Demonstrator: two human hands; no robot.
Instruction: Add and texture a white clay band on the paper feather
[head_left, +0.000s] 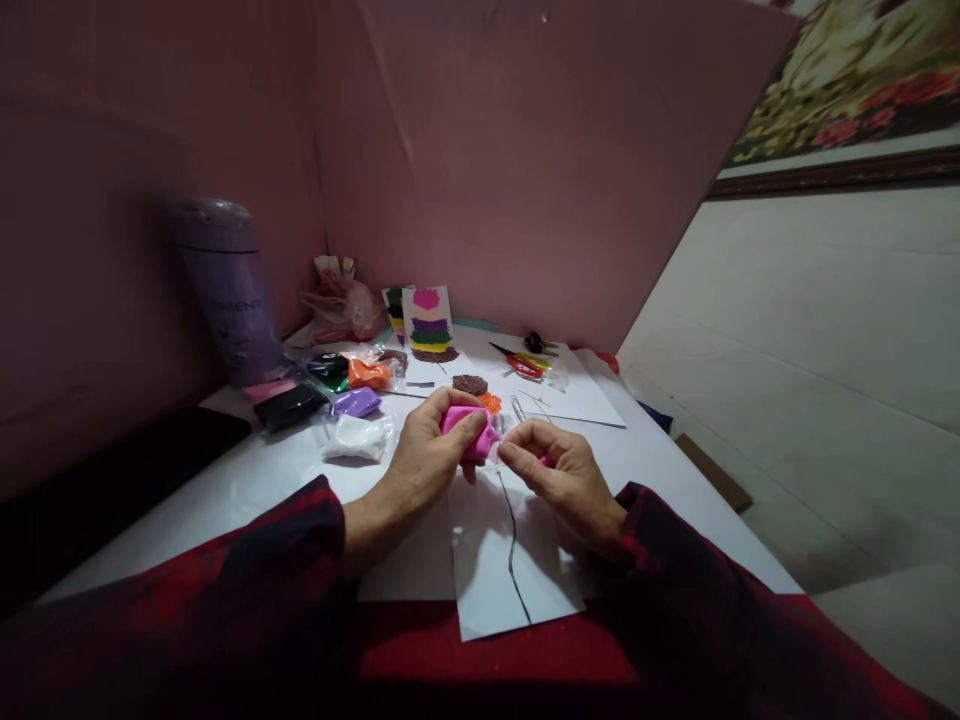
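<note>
My left hand (pixel 431 445) is closed around a pack of bright pink modelling clay (pixel 459 420) in clear plastic. Thumb and fingers of my right hand (pixel 559 470) are pinched together at the pack's right end. A small bit of pink clay (pixel 546 461) shows among the right fingers. Below both hands lies a white card (pixel 487 590) with a dark wavy line drawn down it. Just beyond the hands are a brown textured clay piece (pixel 469 384) and an orange clay piece (pixel 490 402), the orange one partly hidden.
Bagged clay lies to the left: white (pixel 355 438), purple (pixel 356 402), orange (pixel 370 373) and black (pixel 289 408). A purple tumbler (pixel 232 290) stands behind them. Red-handled scissors (pixel 523 366) lie at the back right. A colour-striped card (pixel 430 325) leans near the wall.
</note>
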